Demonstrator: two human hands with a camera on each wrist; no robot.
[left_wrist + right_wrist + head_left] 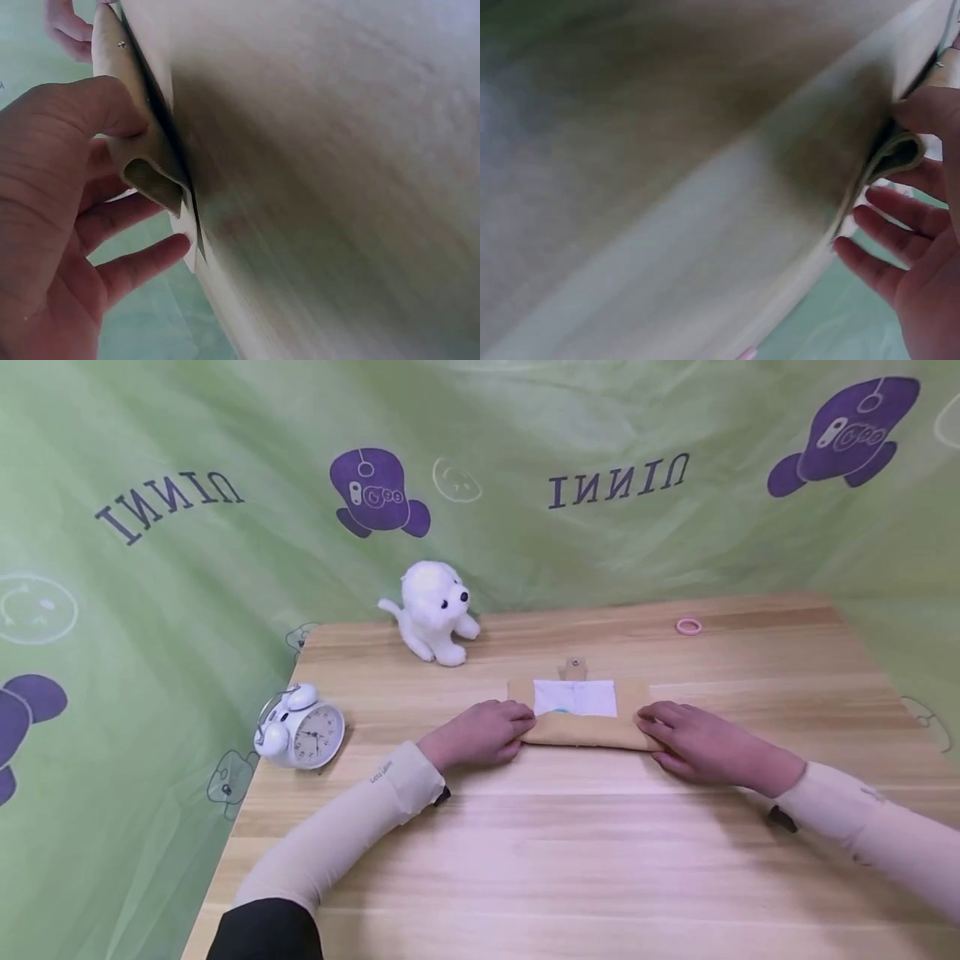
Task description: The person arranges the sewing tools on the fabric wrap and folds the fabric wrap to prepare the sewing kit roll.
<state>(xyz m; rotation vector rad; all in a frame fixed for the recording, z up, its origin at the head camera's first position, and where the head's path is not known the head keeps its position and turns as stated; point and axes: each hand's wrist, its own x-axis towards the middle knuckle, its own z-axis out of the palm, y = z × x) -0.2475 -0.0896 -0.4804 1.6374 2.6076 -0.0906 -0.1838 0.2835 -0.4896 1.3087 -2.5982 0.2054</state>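
A tan fold-up case (592,732) lies on the table, its near edge folded over into a thick roll. A white lining panel (576,695) shows behind the roll, with a speck of blue at the fold. From the far edge sticks out a short tab with a metal snap (575,664). My left hand (483,732) pinches the left end of the roll, thumb on the near side, as the left wrist view shows. At the other end my right hand (693,743) grips the roll; in the right wrist view its open loop (901,154) sits beside the thumb.
A white alarm clock (309,728) stands at the table's left edge. Behind the case to the left sits a white plush dog (435,610). A pink ring (688,626) lies at the back right. Green printed cloth (495,427) hangs behind the wooden table (570,860).
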